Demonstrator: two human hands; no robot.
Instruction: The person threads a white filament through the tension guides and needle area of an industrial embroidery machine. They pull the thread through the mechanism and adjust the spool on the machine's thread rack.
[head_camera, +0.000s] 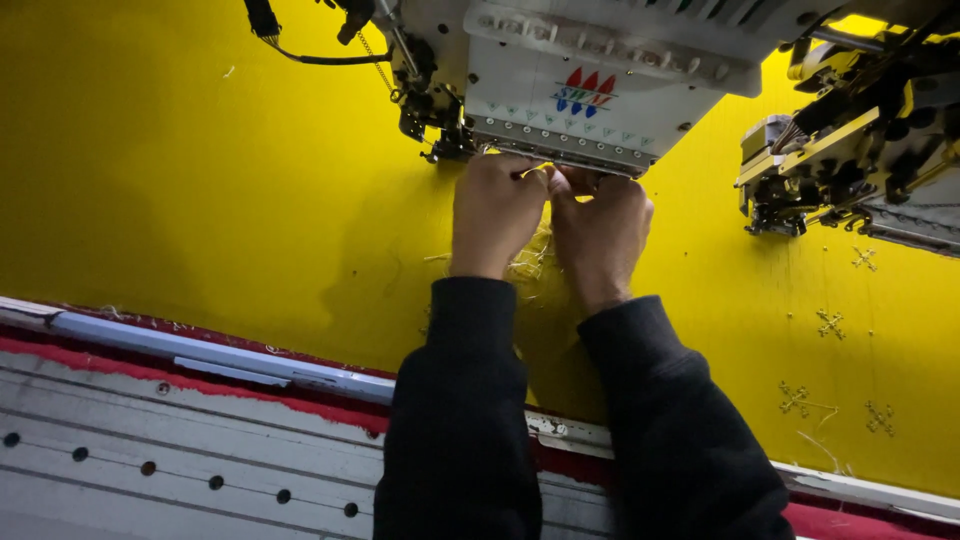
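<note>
yellow cloth (200, 180) stretched under embroidery head (590, 85); left hand (495, 210) and right hand (600, 235) curled shut, touching at needle row (560, 150), grip unclear. second head (860, 150) right; stitched crosses (830, 325); rail (220, 360).

Your machine bed (200, 470), pale metal with a row of holes, yellow fabric (180, 170) stretched flat over it, small stitched crosses (830, 323), loose threads (525, 262)
</note>
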